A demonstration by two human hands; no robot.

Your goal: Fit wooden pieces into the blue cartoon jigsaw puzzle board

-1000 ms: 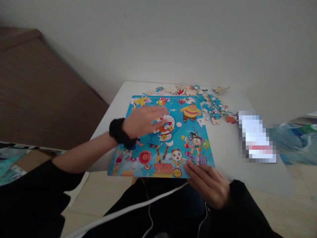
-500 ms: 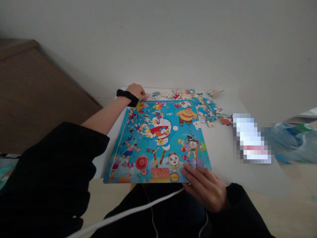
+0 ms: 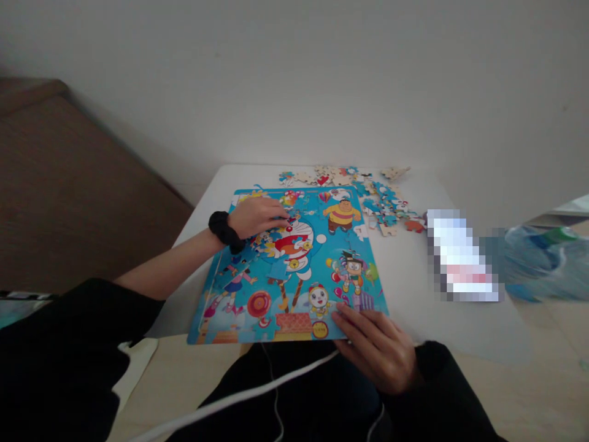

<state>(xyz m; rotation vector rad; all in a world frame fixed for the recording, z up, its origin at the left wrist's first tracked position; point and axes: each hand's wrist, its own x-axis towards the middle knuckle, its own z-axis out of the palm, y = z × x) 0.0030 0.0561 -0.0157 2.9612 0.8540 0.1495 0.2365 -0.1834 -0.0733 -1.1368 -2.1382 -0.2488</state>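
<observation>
A blue cartoon jigsaw puzzle board [image 3: 306, 319] lies on the white table, its near edge reaching the table's front. My left hand [image 3: 258, 216], with a black band at the wrist, is over the upper left of the board. Its fingers are curled together on a small puzzle piece [image 3: 293, 217], mostly hidden by the fingertips. At the board's near right corner, my right hand [image 3: 380, 350] grips the edge, fingers on top and thumb out of sight below. Several small loose pieces [image 3: 260, 242] lie on the picture's left part.
Behind and right of the board, several loose puzzle pieces [image 3: 381, 199] are heaped on the white table [image 3: 414, 276]. A blurred-out phone [image 3: 462, 255] and a clear plastic bag [image 3: 547, 264] are at the right. A white cable [image 3: 257, 390] crosses my lap. A brown wooden panel [image 3: 83, 184] stands left.
My left hand has moved from the table beyond the board's far edge back toward me and right, over the picture. My right hand keeps its grip on the board.
</observation>
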